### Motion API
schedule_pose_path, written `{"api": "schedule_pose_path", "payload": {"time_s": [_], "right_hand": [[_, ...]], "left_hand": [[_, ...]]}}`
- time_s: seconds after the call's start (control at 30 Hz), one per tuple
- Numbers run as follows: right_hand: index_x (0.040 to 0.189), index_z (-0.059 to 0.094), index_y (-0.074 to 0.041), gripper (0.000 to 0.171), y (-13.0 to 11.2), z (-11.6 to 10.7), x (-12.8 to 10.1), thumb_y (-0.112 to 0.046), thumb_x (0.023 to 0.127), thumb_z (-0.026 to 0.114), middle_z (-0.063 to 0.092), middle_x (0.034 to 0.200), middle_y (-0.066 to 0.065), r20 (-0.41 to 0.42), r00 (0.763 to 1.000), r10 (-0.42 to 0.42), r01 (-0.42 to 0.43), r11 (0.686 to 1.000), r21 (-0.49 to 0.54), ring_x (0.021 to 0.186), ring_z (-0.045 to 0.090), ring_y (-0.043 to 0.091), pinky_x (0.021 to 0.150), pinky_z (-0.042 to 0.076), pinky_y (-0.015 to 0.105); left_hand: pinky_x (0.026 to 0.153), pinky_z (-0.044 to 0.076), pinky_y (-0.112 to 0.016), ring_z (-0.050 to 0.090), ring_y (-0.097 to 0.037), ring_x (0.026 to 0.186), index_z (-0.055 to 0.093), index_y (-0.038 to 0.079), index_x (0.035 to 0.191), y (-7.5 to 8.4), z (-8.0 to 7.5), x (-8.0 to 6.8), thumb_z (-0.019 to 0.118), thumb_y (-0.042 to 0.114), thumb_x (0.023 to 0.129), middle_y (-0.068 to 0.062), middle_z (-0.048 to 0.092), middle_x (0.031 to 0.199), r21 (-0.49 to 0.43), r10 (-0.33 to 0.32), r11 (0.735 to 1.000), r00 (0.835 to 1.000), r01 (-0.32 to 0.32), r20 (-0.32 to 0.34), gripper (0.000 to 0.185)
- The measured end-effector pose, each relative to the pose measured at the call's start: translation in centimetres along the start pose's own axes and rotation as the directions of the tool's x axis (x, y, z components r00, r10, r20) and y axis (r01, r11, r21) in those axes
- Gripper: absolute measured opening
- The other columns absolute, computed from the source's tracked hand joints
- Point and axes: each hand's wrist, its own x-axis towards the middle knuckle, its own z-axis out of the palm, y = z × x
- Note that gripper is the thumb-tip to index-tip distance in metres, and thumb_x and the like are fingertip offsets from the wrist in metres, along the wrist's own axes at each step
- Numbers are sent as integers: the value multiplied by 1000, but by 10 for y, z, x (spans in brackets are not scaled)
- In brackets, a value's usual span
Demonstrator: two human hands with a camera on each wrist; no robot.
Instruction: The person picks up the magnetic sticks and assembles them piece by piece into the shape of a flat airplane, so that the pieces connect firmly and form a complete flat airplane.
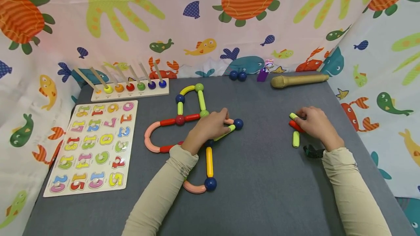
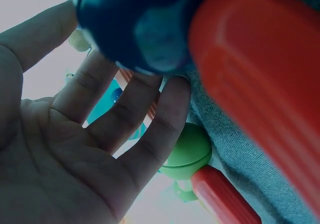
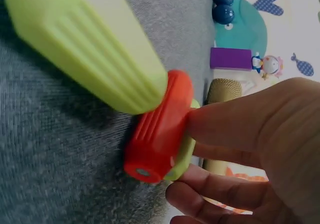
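Nearest: blue ball (image 1: pixel 210 184) capping yellow rod (image 1: pixel 209 161) of the rod-and-ball chain on grey table (image 1: pixel 262 177). Left hand (image 1: pixel 210 127) flat on chain's middle, fingers spread, touching green ball (image 2: pixel 187 151). Right hand (image 1: pixel 313 122) pinching red rod (image 3: pixel 159 134) beside green rod (image 1: pixel 296 138). Farther: wooden microphone (image 1: pixel 299 80), number puzzle (image 1: pixel 93 145).

the head view is bright and evenly lit, with soft, faint shadows under the arms on the grey table (image 1: pixel 262 177) and no glare. its edges bow slightly, wide-angle fashion. the left wrist view is dim in front and washed out behind; the blue ball (image 2: pixel 135 24) and red stick (image 2: pixel 260 84) nearest the lens are badly blurred. in the right wrist view the green stick (image 3: pixel 85 44) is soft, with darkened corners.
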Motion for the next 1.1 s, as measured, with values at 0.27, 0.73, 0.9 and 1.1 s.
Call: {"api": "schedule_pose_path", "payload": {"time_s": [0.27, 0.73, 0.9, 1.1], "right_hand": [[103, 70, 11, 15, -3, 3, 12, -3, 99, 67, 68, 89, 20, -61, 998, -30, 31, 999, 17, 81, 61, 35, 71, 48, 49], [112, 69, 11, 22, -27, 11, 26, -7, 100, 70, 67, 99, 27, 8, 1000, -12, 12, 1000, 27, 91, 62, 42, 81, 50, 60], [120, 71, 4, 27, -45, 12, 25, -19, 105, 70, 71, 108, 21, -101, 995, 28, -4, 973, 231, 96, 65, 31, 81, 52, 41], [128, 67, 5, 35, -72, 14, 29, -21, 106, 71, 71, 117, 17, -21, 999, 51, -29, 809, 587, 99, 69, 14, 80, 54, 24]], "left_hand": [[70, 52, -34, 63, -23, 83, 55, 13, 136, 1, 2, 0, 74, 33, 104, -8, 69, 110, 18, -34, 999, 999, 34, -14, 43], [68, 50, -35, 62, -24, 81, 55, 17, 132, 0, 1, -2, 75, 35, 103, -5, 66, 100, 31, -54, 998, 998, 54, -22, 40], [69, 50, -35, 62, -24, 82, 55, 17, 132, 0, 2, -1, 75, 36, 103, -5, 66, 102, 17, -61, 998, 998, 61, -16, 40], [68, 50, -35, 62, -24, 81, 55, 18, 132, 1, 4, 0, 75, 36, 103, -5, 66, 101, 18, -68, 998, 997, 68, -24, 40]]}}
